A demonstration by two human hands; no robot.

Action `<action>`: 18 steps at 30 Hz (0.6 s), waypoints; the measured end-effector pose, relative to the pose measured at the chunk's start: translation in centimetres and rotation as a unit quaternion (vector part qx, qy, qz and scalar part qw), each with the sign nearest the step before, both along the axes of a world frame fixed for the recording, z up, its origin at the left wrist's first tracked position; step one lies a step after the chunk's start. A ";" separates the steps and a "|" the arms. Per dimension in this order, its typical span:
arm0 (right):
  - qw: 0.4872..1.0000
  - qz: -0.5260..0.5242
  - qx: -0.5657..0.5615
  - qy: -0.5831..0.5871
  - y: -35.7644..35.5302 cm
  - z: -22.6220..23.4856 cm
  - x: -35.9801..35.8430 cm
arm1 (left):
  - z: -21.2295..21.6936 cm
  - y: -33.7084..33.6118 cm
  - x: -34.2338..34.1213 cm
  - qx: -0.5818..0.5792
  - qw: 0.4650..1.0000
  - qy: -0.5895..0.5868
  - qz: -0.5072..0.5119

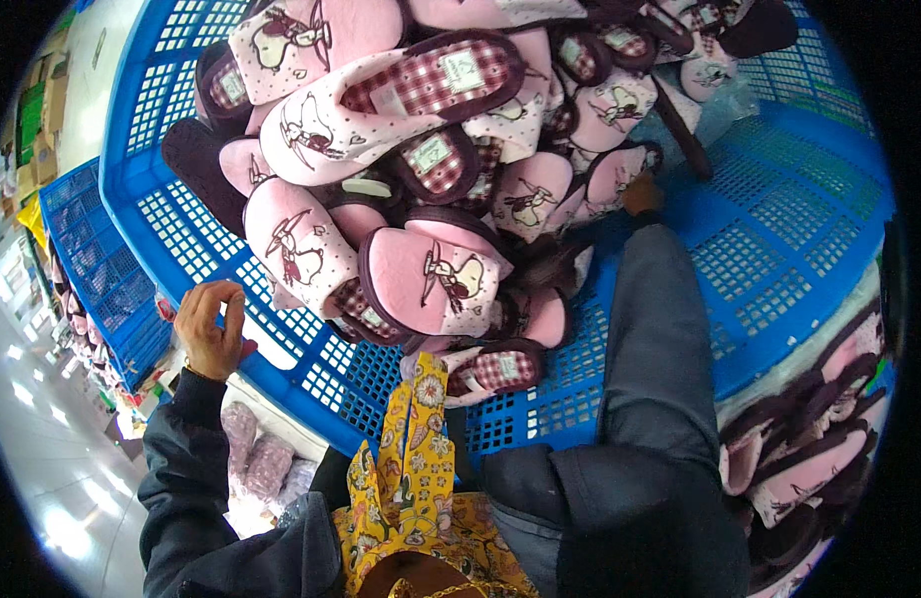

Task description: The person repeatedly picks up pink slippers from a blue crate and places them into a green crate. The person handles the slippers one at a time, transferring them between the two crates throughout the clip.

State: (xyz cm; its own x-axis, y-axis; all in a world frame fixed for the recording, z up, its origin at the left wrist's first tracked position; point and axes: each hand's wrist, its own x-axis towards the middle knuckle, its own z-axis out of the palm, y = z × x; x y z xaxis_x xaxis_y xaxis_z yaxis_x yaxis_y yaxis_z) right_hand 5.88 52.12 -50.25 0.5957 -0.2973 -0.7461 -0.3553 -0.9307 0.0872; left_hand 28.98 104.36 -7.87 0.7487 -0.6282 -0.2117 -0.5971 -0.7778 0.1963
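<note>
Over the near left rim of the blue plastic basket (765,224), my left hand (211,329) hung with its elbow bent and its wrist raised, fingers loosely curled and thumb apart from them, a gap showing between; I saw nothing held in it. My right arm stretched nearly straight forward across the basket, its dark grey sleeve (655,329) running up to my right hand (643,194). That hand was at the edge of a pink slipper (614,177) on the right side of the heaped slippers (321,120), which lay inside the basket. My right fingers were too small and shadowed to make out, so I could not tell whether they gripped it or only touched it. The heap ran off the top of the view, and overlapping slippers hid many others beneath.
</note>
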 end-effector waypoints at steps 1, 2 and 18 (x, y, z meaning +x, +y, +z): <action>0.999 -0.040 0.002 0.016 -0.1 0.5 0.0 | -0.1 0.0 -0.1 -0.010 1.000 0.000 0.010; 0.996 -0.080 0.005 0.033 0.1 1.0 0.1 | -0.1 0.1 -0.3 -0.020 1.000 0.000 0.021; 0.907 -0.289 0.048 -0.304 2.0 25.8 1.0 | 0.7 0.7 0.7 -0.065 0.998 -0.005 -0.024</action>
State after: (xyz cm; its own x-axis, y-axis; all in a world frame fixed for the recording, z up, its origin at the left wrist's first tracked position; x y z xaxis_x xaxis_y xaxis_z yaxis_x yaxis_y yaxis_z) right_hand 6.90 54.15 -24.41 0.6711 -0.6417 -0.3711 -0.7411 -0.5673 -0.3592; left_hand 29.68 105.05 -7.19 0.7182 -0.6855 -0.1195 -0.6359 -0.7163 0.2872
